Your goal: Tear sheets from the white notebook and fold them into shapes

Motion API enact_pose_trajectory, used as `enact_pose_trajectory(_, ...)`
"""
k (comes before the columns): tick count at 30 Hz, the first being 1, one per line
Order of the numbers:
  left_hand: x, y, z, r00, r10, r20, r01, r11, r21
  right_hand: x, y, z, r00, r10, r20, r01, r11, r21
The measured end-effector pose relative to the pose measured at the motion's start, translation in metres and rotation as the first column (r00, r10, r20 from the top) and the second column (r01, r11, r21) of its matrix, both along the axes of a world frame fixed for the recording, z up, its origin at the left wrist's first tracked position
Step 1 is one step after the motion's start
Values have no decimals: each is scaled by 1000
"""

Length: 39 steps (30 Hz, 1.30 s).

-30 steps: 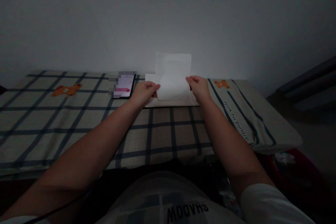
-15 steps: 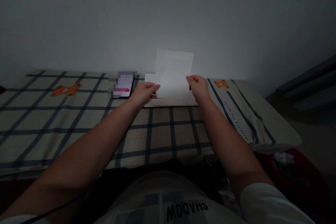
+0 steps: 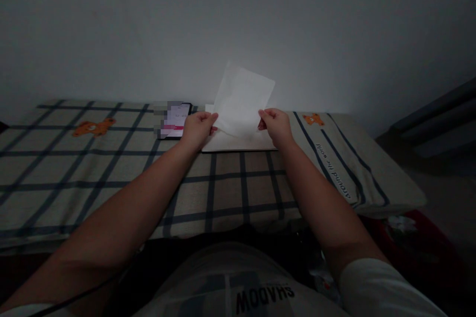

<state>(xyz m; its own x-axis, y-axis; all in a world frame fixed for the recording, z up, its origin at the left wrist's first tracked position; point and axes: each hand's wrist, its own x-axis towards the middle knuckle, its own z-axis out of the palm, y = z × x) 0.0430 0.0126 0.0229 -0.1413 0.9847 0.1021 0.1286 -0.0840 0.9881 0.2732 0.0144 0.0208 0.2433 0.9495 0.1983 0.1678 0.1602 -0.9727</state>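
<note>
Between my hands a white sheet of paper [image 3: 243,99] stands raised and tilted, its upper edge sloping down to the right. My left hand [image 3: 200,126] pinches its left edge low down, thumb on top. At the opposite edge, my right hand [image 3: 274,123] is closed on the paper with thumb and fingers. Under the sheet lies a flat white pad or notebook [image 3: 238,144] with a dark lower edge, partly covered by the paper and the hands.
A phone with a lit screen [image 3: 179,116] lies left of my left hand. The table wears a checked cloth [image 3: 226,193] with bear prints. A pale wall [image 3: 238,15] rises right behind it. On the floor at lower right is a red container [image 3: 427,247].
The sheet has turned clockwise and now leans, where it stood nearly straight before. Its faint lines no longer show. My left hand has moved slightly left and up, my right slightly left.
</note>
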Motion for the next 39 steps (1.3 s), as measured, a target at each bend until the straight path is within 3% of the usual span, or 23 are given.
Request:
enact_pose_trajectory(8, -5, 12, -13, 998, -6, -58, 13, 992, 124, -1, -5, 6, 995, 51, -88, -65, 985, -162)
enact_pose_trajectory(10, -6, 9, -10, 992, 12, -127, 7, 990, 143, 3, -4, 4, 997, 76, -10, -76, 969, -234)
enact_pose_trajectory(12, -7, 6, -6, 982, 11, -187, 18, 989, 149, 9, -3, 3, 983, 46, 176, -6, 975, -224)
enact_pose_trajectory(15, -7, 2, -3, 969, 2, -246, 42, 984, 173, 19, -4, 5, 879, -177, 444, 133, 983, 128)
enact_pose_trajectory(17, -7, 2, -3, 960, -31, -277, 84, 980, 181, 23, -8, 11, 841, -301, 449, 137, 922, 362)
enact_pose_trajectory(19, -7, 3, -4, 944, -90, -317, 147, 976, 162, 23, -15, 17, 803, -328, 497, 55, 872, 487)
enact_pose_trajectory(22, -7, 1, -3, 908, -200, -367, 254, 961, 105, 16, -26, 25, 683, -321, 656, -116, 839, 532)
enact_pose_trajectory(25, -4, -5, -1, 861, -277, -427, 355, 928, 115, 2, -34, 25, 525, -283, 803, -256, 847, 466)
enact_pose_trajectory(28, 1, -13, 2, 760, -265, -594, 444, 878, 177, -14, -36, 20, 401, -202, 893, -408, 834, 372)
enact_pose_trajectory(30, 5, -19, 3, 717, -221, -661, 461, 861, 212, -22, -36, 16, 365, -169, 916, -433, 839, 328)
enact_pose_trajectory(34, 9, -22, 1, 751, -164, -639, 424, 862, 277, -26, -34, 12, 384, -177, 906, -394, 856, 334)
enact_pose_trajectory(39, 8, -18, -1, 854, -192, -484, 353, 897, 266, -23, -27, 8, 490, -124, 863, -362, 872, 331)
